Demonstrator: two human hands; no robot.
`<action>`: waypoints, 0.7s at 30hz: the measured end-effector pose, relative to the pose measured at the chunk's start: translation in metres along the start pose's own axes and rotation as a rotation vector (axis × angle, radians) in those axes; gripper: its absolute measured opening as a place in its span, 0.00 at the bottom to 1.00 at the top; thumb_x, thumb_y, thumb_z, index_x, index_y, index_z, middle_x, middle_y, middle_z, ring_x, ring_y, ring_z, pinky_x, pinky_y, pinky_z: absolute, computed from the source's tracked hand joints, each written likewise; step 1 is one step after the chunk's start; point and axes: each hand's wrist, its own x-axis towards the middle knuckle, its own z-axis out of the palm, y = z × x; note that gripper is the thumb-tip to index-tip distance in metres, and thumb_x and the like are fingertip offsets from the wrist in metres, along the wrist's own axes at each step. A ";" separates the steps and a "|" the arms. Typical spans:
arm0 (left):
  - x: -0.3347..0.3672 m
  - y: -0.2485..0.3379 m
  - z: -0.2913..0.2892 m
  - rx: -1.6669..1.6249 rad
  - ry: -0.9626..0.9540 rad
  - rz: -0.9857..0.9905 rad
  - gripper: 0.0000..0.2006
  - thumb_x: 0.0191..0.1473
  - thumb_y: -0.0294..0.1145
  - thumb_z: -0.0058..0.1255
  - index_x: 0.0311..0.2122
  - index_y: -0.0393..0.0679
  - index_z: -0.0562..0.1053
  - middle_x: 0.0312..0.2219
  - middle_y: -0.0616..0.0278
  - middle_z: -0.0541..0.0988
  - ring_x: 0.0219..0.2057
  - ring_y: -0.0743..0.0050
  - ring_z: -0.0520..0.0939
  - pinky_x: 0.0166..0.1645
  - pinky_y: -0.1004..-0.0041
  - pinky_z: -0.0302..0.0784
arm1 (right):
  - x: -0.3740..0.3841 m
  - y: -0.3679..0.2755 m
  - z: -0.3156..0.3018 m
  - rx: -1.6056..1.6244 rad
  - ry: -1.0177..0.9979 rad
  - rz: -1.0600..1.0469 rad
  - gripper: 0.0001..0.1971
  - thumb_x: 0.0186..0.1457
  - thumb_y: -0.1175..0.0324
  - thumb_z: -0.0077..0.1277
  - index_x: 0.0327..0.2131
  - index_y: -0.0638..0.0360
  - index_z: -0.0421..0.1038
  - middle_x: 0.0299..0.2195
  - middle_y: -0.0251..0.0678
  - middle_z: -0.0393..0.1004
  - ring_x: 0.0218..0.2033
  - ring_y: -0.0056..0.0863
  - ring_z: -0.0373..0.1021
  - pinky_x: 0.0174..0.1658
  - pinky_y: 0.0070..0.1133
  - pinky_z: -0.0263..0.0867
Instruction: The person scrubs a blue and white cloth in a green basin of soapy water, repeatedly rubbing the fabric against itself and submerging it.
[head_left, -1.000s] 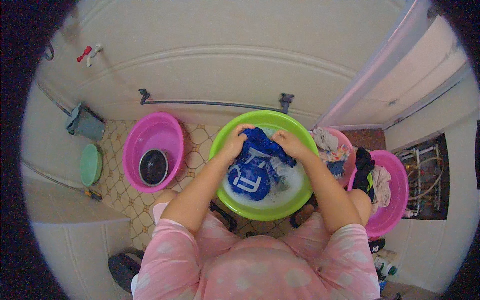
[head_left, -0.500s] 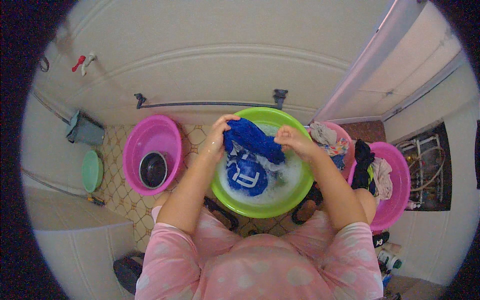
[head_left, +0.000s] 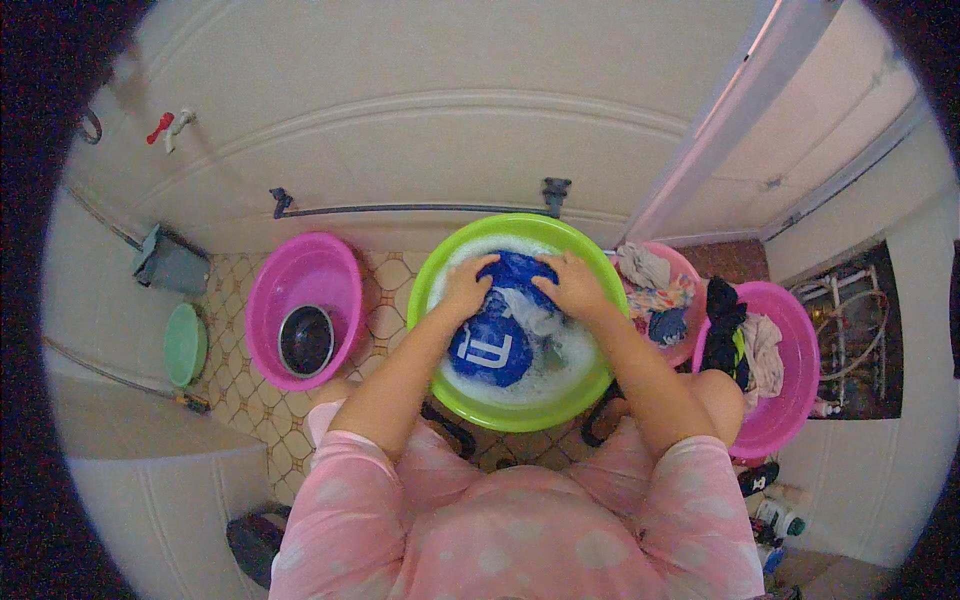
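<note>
Between my knees stands a lime-green basin point(head_left: 480, 408) of foamy water point(head_left: 572, 368). In it lies a wet blue garment point(head_left: 494, 350) with a white printed mark and a whitish part bunched in its middle. My left hand point(head_left: 466, 286) is closed on the garment's far left part, low in the basin. On the far right part my right hand point(head_left: 574, 286) grips the same cloth, its thumb toward the left hand. Fingertips of both hands are partly hidden in the folds.
A magenta basin point(head_left: 262, 290) holding a dark round bowl point(head_left: 306, 340) stands left, beyond it a small green basin point(head_left: 184, 345) and a grey bin point(head_left: 170, 262). To the right are a pink basin point(head_left: 684, 258) and a magenta basin point(head_left: 795, 400) with clothes. A pipe point(head_left: 420, 208) runs along the wall.
Both hands have come down with the raised blue cloth into the basin. The right hand has moved from a raised pinch to a lower hold. The basin has shifted slightly left.
</note>
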 end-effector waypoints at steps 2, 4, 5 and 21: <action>0.002 -0.001 0.013 0.033 -0.042 -0.008 0.19 0.44 0.26 0.45 0.46 0.50 0.66 0.44 0.52 0.68 0.48 0.57 0.65 0.53 0.64 0.55 | -0.006 -0.003 0.011 -0.458 0.169 -0.113 0.21 0.44 0.55 0.49 0.40 0.55 0.66 0.38 0.46 0.65 0.40 0.42 0.63 0.43 0.32 0.59; 0.001 0.000 0.025 0.048 -0.032 0.017 0.19 0.43 0.25 0.44 0.44 0.48 0.67 0.43 0.52 0.68 0.47 0.57 0.66 0.50 0.64 0.57 | -0.007 -0.002 0.026 -0.553 0.122 -0.071 0.20 0.43 0.54 0.49 0.38 0.55 0.66 0.39 0.44 0.64 0.40 0.41 0.62 0.42 0.32 0.59; 0.005 -0.008 0.031 0.047 -0.034 0.018 0.19 0.43 0.25 0.44 0.44 0.48 0.67 0.43 0.52 0.68 0.47 0.57 0.66 0.50 0.64 0.57 | -0.007 0.002 0.033 -0.642 0.074 -0.030 0.20 0.42 0.53 0.50 0.37 0.54 0.67 0.41 0.41 0.64 0.41 0.40 0.62 0.41 0.32 0.60; 0.006 -0.002 0.025 -1.904 -0.190 -0.526 0.17 0.51 0.52 0.39 0.35 0.49 0.69 0.34 0.60 0.73 0.35 0.64 0.73 0.38 0.61 0.69 | -0.010 -0.085 0.063 0.184 0.210 0.056 0.14 0.47 0.65 0.44 0.36 0.63 0.62 0.33 0.50 0.64 0.35 0.49 0.63 0.38 0.34 0.60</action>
